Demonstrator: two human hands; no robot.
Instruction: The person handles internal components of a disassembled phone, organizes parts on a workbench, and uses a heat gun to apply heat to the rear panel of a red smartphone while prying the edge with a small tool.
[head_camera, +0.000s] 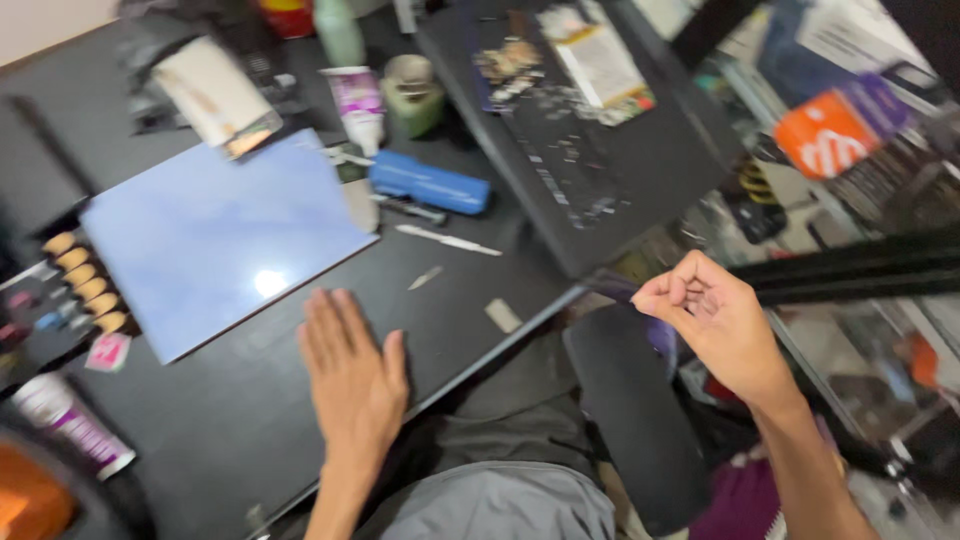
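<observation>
My left hand (350, 375) lies flat, palm down, fingers together, on the black desk (220, 420) just below the corner of a pale blue mat (215, 235). It holds nothing. My right hand (705, 315) hovers off the desk's right edge, above a dark chair armrest (630, 420). Its fingers are curled into a loose fist, and nothing shows inside it.
A blue cylinder (430, 183), a white knife-like tool (448, 240), a white and purple tube (358, 105) and a green tape roll (412, 95) lie beyond the mat. A black board (640, 150) with small scraps juts to the right. Tan beads (85, 282) line the mat's left edge.
</observation>
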